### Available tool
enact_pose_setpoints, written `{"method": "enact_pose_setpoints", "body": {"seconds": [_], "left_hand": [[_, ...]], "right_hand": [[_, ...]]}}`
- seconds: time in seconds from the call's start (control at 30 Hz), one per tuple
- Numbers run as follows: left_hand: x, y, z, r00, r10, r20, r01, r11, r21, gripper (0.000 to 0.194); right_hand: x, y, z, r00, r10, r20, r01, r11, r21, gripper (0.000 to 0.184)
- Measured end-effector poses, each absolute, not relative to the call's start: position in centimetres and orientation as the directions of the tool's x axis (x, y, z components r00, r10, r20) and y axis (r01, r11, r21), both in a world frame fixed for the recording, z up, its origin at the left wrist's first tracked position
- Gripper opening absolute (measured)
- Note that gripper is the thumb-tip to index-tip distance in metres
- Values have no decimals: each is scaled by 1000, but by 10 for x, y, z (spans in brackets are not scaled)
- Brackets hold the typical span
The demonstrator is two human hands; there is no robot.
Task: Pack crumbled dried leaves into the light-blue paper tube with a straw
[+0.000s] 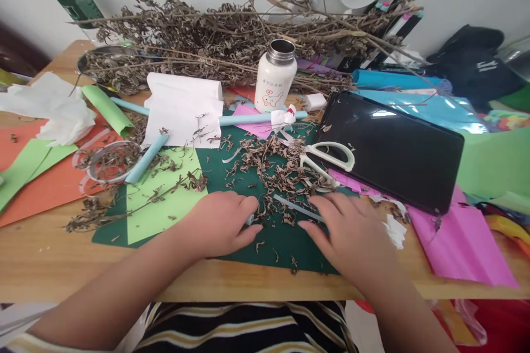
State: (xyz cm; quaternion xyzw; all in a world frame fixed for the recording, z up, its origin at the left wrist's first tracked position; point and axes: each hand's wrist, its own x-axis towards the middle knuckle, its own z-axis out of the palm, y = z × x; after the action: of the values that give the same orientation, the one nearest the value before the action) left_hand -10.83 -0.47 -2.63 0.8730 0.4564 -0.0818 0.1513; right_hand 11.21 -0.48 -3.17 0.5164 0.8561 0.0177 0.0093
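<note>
Blurred line of characters [272, 80] on white bottle [276, 70], unclear white mark [486, 66] on dark fabric [459, 60], neither legible

My wood tbl [265, 284] shows a bare strip along the front edge, nearest me. In the ctr I've a dk green sheet [265, 256] lying flat on it. On my L: orange paper [49, 198], w/ crumpled wht tissue [70, 113] partly over it. Dried stems [186, 27] are heaped along the back. In front of them, my wht bottle [275, 83] stands upright, uncapped; small wht cap [315, 102] just beside. On my R: pink paper [467, 248] nr the front edge, partly under a blk slab [393, 154].
</note>
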Motion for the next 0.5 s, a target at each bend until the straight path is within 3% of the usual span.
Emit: {"method": "enact_pose_setpoints", "body": {"seconds": [0.23,0.5], "left_hand": [[-107,-4,-34,588,767,-258,800,-598,45,26],[-106,0,-32,538,797,-276,837,-543,65,28]], "right_hand": [[80,13,-31,-570,819,-65,821,570,-10,13],[92,30,-17,-540,794,-281,825,432,-364,8]]}}
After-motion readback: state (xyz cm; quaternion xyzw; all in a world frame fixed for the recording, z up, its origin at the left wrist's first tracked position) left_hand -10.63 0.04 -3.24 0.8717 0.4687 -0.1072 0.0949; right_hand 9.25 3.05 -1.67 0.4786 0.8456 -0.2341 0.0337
